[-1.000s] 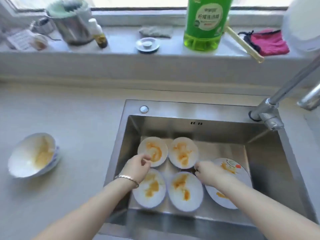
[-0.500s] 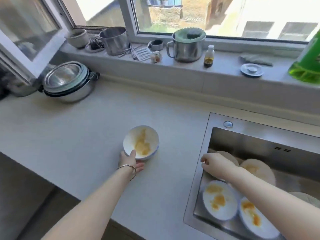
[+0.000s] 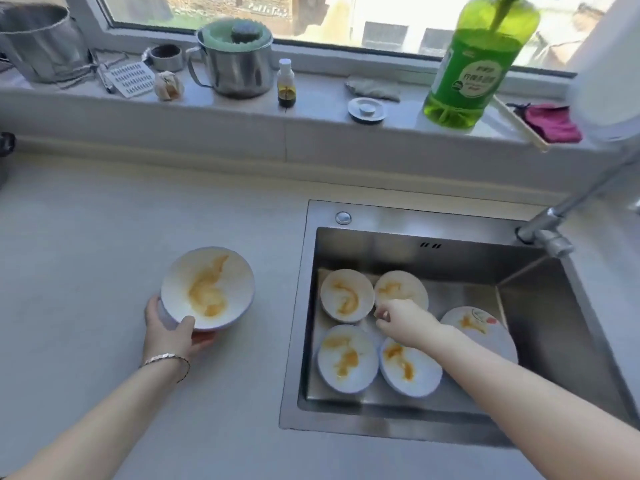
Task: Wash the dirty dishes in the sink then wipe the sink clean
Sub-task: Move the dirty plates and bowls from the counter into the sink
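We see the left hand [image 3: 169, 336] gripping a round white bowl smeared with yellow residue [image 3: 207, 289] over the pale grey countertop [image 3: 86, 237], at nine o'clock from the square stainless steel sink [image 3: 408, 216]. The thumb curls over the bowl's near rim and the other fingers wrap beneath it. The bowl tilts, its inside facing us. A thin silver bracelet [image 3: 166, 360] circles that wrist.

The right hand [image 3: 405, 322] reaches into the sink, its fingers bunched and curled at the six o'clock edge of one small dish. We cannot tell whether they pinch its rim or only touch it. Four small round white dishes streaked with yellow [image 3: 346, 358] lie flat on the sink floor in a two-by-two block. At three o'clock from them, a larger white plate with a coloured print [image 3: 485, 327] lies partly under the right forearm.

A chrome faucet [image 3: 547, 233] stands at the sink's two o'clock corner. On the windowsill at twelve o'clock stands a green bottle of dish soap [image 3: 474, 60], with a pink cloth [image 3: 554, 123] at its four o'clock and a steel pot with a green lid [image 3: 235, 64] well off at its nine o'clock.
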